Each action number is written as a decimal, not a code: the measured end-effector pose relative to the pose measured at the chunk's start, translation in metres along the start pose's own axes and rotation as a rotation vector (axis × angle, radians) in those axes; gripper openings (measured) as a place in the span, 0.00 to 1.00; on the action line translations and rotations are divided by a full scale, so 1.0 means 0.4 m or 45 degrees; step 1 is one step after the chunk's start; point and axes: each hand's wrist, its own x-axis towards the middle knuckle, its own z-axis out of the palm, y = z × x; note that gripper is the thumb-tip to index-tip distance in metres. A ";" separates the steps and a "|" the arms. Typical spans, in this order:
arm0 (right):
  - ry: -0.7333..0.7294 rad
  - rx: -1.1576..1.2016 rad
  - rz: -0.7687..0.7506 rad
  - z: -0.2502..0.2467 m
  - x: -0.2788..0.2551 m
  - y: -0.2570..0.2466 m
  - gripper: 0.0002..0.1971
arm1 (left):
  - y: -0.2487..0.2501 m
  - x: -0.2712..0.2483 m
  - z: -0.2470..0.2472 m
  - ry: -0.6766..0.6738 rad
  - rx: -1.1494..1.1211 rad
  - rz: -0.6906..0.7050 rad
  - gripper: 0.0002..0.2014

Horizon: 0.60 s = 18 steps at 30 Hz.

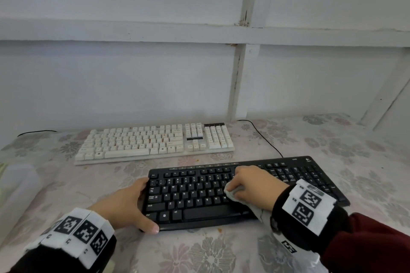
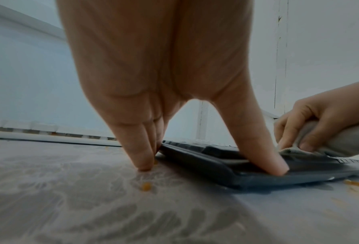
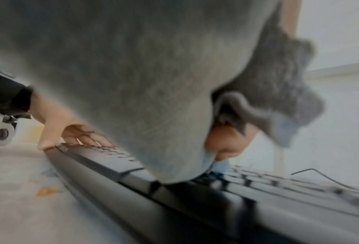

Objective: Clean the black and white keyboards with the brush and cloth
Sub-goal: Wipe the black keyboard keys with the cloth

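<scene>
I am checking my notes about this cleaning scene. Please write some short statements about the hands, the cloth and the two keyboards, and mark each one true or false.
1. The right hand holds a cloth on the keys of the black keyboard. True.
2. The left hand holds a brush. False: it grips the left end of the black keyboard, and no brush is in view.
3. The white keyboard lies farther from the person than the black one. True.
4. The two keyboards are stacked. False: they lie apart on the flowered table cover.
5. Orange crumbs lie on the cover near the black keyboard. True.
</scene>
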 end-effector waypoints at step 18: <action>0.074 0.222 0.154 -0.069 -0.035 0.015 0.13 | -0.012 0.013 0.002 -0.009 -0.020 0.012 0.76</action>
